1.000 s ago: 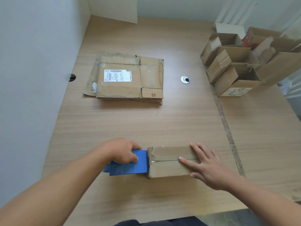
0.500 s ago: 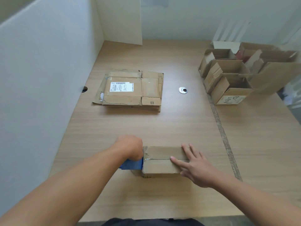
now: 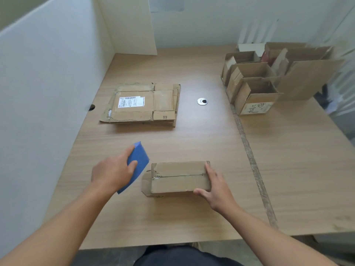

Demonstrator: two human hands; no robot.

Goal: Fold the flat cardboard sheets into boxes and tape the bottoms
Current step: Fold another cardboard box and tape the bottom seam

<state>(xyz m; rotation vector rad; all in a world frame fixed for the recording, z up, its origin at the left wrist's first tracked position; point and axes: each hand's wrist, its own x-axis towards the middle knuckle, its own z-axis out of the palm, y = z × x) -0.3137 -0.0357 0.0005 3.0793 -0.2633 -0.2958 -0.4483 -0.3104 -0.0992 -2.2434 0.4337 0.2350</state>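
Observation:
A small folded cardboard box point(image 3: 178, 177) lies bottom-up on the wooden table point(image 3: 192, 217), a strip of tape running along its centre seam. My right hand point(image 3: 215, 189) grips the box's right end, fingers over the top and thumb on the near side. My left hand point(image 3: 113, 170) holds a blue tape dispenser point(image 3: 137, 162) just left of the box, lifted off it and tilted. A stack of flat cardboard sheets point(image 3: 143, 105) with a white label lies further back on the left.
Several open assembled boxes point(image 3: 255, 83) stand at the back right. A round metal cable grommet point(image 3: 202, 101) sits mid-table. White partition walls point(image 3: 48, 93) close the left and back sides. A taped seam point(image 3: 251, 162) runs down the table on the right.
My left hand pulled the blue dispenser off the box's left end and lifted it away to the left. My right hand slid from the box's top to grip its right end.

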